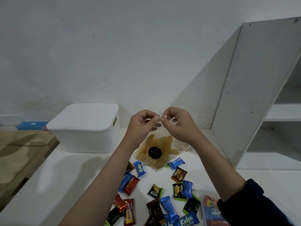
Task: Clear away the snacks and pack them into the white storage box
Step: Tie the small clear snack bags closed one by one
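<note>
A clear plastic bag of pale yellow chips [155, 151] with a round black label hangs above the white table, held up by its top edge. My left hand [142, 123] and my right hand [176, 123] both pinch that top edge, close together. The white storage box [84, 136] stands at the back left of the table with its lid on, apart from the bag. Several small wrapped snacks [156, 191] in blue, red, black and green lie scattered on the table below my arms.
A clear plastic container [202, 195] holding more wrapped snacks sits at the lower right, partly behind my right sleeve. A white shelf unit [254, 95] rises on the right. A wooden surface [19, 150] and a blue box [31, 125] lie at the left.
</note>
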Motion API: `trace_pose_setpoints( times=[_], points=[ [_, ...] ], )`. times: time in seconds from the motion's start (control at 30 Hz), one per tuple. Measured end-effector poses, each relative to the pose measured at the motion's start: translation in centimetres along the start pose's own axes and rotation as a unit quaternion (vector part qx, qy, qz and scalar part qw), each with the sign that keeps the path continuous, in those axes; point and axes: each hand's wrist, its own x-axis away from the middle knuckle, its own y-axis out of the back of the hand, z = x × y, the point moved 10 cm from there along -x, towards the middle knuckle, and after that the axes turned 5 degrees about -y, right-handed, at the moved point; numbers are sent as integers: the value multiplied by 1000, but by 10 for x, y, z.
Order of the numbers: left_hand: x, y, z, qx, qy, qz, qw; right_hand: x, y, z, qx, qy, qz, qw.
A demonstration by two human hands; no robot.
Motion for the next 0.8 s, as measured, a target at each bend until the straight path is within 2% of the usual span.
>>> trace_pose_setpoints(
  times=[0.2,0.5,0.8],
  points=[
    [0,2,-1,-31,-3,11,999,1,-4,1,-3,8,14,1000],
    [1,11,-6,-113,-58,-34,991,5,-13,2,35,19,23,999],
    [-4,18,-1,-71,-31,-40,996,1,-8,-7,56,-22,22,998]
  ],
)
